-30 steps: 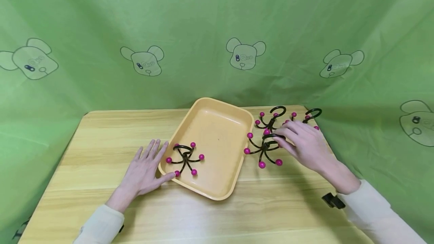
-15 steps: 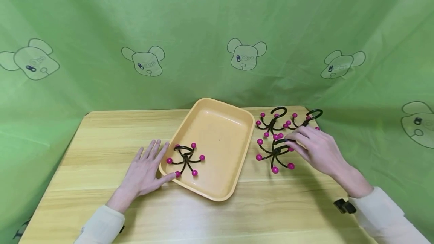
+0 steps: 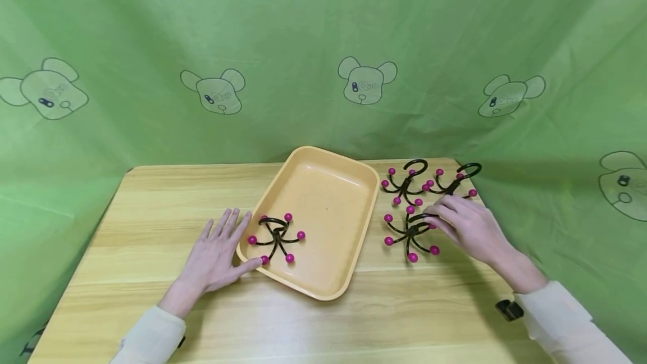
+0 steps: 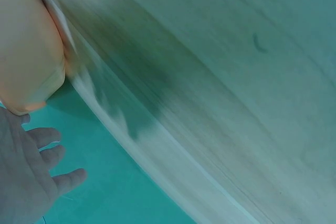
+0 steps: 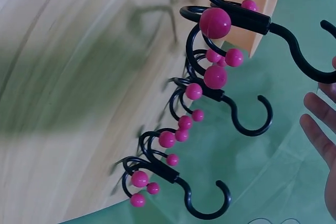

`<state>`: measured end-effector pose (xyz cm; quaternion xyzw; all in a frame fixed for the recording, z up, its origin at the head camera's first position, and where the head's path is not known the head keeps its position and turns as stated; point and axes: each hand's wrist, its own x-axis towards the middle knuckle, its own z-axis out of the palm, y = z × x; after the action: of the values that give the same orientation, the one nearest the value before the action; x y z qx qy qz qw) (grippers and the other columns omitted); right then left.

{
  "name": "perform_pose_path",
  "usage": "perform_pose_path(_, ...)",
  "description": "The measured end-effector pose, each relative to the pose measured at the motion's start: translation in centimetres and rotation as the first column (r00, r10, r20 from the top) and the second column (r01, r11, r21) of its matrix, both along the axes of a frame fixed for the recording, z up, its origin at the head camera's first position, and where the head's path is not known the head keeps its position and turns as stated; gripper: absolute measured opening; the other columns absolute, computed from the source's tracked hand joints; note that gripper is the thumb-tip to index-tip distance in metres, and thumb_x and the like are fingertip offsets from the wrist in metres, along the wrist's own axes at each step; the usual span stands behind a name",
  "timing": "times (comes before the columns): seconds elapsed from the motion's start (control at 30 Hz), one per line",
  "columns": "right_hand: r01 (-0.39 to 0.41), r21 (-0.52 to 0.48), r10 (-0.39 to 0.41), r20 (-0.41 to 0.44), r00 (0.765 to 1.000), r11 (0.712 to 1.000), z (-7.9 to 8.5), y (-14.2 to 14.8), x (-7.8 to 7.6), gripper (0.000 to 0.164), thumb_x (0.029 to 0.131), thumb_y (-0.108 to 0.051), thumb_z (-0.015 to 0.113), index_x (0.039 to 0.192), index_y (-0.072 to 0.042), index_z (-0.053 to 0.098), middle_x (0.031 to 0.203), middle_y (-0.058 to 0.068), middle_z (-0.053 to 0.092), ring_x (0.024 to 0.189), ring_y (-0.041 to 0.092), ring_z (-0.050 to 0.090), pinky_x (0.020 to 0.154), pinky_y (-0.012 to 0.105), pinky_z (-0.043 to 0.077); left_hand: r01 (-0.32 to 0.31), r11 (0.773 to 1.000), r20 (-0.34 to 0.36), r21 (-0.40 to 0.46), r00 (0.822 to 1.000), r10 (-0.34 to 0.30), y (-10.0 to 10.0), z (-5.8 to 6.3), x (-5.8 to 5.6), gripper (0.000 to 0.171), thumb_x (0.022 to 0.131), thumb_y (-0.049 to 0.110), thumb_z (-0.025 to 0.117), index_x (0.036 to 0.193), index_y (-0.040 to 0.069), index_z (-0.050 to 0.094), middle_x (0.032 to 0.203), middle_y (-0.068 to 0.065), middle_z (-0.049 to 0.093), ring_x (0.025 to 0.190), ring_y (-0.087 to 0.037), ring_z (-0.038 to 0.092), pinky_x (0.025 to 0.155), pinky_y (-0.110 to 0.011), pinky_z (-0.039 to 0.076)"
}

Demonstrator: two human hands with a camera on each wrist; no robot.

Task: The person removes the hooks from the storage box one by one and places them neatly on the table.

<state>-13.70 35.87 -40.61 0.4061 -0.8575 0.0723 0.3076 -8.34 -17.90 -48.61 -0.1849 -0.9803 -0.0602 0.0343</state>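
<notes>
Head view: 4 hooks (image 3: 412, 231); right-wrist view: 3. Right hand (image 3: 467, 226) pinches 1 near right edge of desk (image 3: 364, 319); left hand (image 3: 212, 260) spread.

The tray (image 3: 326, 223) looks like smooth, glossy plastic; the table (image 3: 394, 313) — wood-grained — has a sheen. Black hooks (image 5: 249, 19) at right look glossy, the far curtain (image 3: 290, 16) creased cloth.

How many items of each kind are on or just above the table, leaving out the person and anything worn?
Tan tray: 1
Black hooks with pink balls: 4 (1 in the tray, 1 held by the right hand, 2 on the table)
Total: 5
</notes>
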Motion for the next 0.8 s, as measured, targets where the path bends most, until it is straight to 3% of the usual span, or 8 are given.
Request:
perform_pose_path(0.63,0.032,-0.006,-0.032,0.036,0.999,0.999,-1.9,1.7,-1.0,0.053,0.111,-0.048,0.045,0.098,-0.009,0.078,0.091,0.003,0.074,0.071,0.020,0.067,0.060,0.042,0.058,-0.002,1.000,-0.007,0.010,1.000,0.002,0.1,0.0,0.0,0.105,0.092,0.080,0.053,0.169,0.016,0.023,0.170,-0.022,0.034,0.161,-0.040,0.031,0.129,-0.064,0.032)
perform_pose_path(0.8,0.058,0.012,-0.059,0.043,0.997,0.998,-2.0,2.0,-1.2,0.059,0.112,-0.052,0.038,0.099,-0.009,0.078,0.092,0.005,0.074,0.073,0.022,0.069,0.060,0.043,0.059,-0.003,1.000,-0.010,0.010,1.000,0.003,0.1,0.0,0.0,0.105,0.092,0.080,0.053,0.169,0.016,0.023,0.170,-0.022,0.035,0.161,-0.040,0.031,0.129,-0.064,0.032)
